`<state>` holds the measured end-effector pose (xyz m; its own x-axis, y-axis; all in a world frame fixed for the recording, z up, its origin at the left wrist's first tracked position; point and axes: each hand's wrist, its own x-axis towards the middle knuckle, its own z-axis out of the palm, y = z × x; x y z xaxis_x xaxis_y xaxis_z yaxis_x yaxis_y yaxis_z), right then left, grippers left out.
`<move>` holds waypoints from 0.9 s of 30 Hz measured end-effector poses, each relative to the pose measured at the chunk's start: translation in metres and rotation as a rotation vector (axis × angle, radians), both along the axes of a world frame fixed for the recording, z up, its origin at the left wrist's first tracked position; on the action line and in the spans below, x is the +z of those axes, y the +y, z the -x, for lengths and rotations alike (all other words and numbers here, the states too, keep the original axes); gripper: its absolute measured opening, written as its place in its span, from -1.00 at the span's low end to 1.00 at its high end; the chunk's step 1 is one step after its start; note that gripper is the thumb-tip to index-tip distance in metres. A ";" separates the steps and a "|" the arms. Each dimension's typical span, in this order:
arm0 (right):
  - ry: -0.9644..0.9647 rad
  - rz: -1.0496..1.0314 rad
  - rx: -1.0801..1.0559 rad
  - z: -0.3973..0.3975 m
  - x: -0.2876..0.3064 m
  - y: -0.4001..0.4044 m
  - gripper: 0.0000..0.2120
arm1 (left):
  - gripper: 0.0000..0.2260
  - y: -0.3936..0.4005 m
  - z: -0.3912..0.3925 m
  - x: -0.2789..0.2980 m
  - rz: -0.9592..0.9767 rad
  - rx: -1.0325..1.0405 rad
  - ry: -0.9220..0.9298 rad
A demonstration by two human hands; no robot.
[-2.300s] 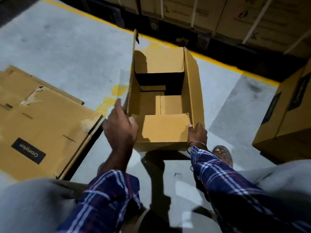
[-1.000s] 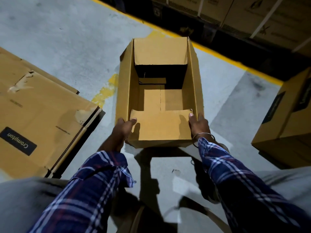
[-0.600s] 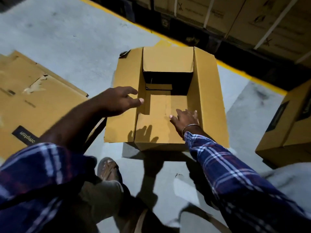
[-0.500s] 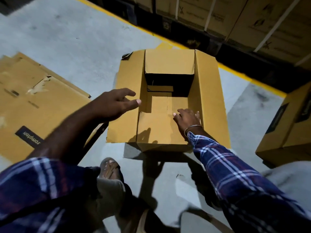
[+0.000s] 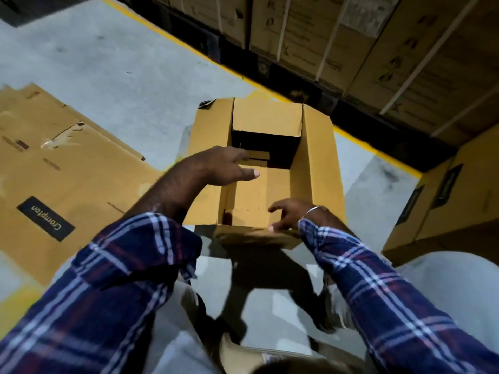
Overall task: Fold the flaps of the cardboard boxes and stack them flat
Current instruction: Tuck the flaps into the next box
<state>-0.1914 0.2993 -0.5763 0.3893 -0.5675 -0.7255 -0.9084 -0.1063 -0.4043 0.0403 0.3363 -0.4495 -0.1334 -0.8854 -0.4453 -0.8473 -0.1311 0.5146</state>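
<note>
Gripping the near flap [image 5: 253, 233] of an open cardboard box [image 5: 318, 168], the person's right hand [image 5: 290, 214] curls its fingers over the flap's edge, bending it outward and down. Their left hand [image 5: 224, 167] hovers over the box's left side, fingers loosely spread and holding nothing. Standing on a grey concrete floor [image 5: 108, 58], the box has its side flaps splayed. Flattened boxes [image 5: 54, 171], one labelled "Crompton", lie stacked to its left; another box [image 5: 445, 206] sits at right.
</note>
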 end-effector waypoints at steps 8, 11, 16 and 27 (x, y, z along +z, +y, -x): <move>0.233 0.254 0.214 -0.006 -0.070 0.048 -0.28 | -0.35 0.008 0.018 -0.011 -0.095 -0.145 -0.062; 0.259 0.342 0.222 -0.008 -0.082 0.053 -0.41 | -0.35 0.003 0.023 -0.020 -0.128 -0.190 -0.080; 0.241 0.417 0.163 -0.016 -0.099 0.047 -0.70 | -0.36 -0.007 0.030 -0.030 -0.165 -0.234 -0.095; 0.139 0.318 0.163 -0.012 -0.104 0.042 -0.74 | -0.35 -0.019 0.023 -0.034 -0.181 -0.230 -0.119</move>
<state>-0.1789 0.3418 -0.6803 0.4034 -0.7116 -0.5753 -0.9131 -0.3539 -0.2025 0.0176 0.3170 -0.4839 -0.2586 -0.7428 -0.6175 -0.9182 -0.0096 0.3961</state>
